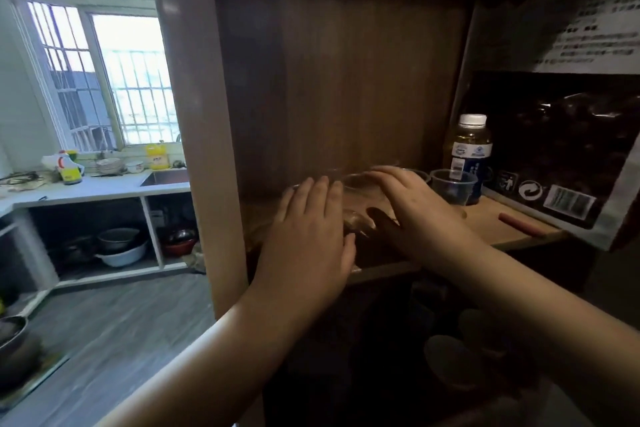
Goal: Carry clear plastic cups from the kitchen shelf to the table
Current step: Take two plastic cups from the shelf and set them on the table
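Several clear plastic cups stand on the wooden shelf board [502,229] inside a dark cabinet. One clear cup [356,218] sits between my two hands. My right hand [419,215] curls over it from the right, thumb against its near side. My left hand [308,232] lies against its left side with fingers stretched forward and thumb touching its lower part; its grip is unclear. Another clear cup [453,185] stands free just right of my right hand. A further cup rim [420,174] peeks out behind my right fingers.
A bottle of yellow liquid [471,152] stands behind the free cup. A large dark printed bag [561,149] fills the shelf's right side, with a reddish stick [519,224] lying before it. The cabinet's side panel [204,149] is at left; the kitchen counter and sink [166,178] lie beyond.
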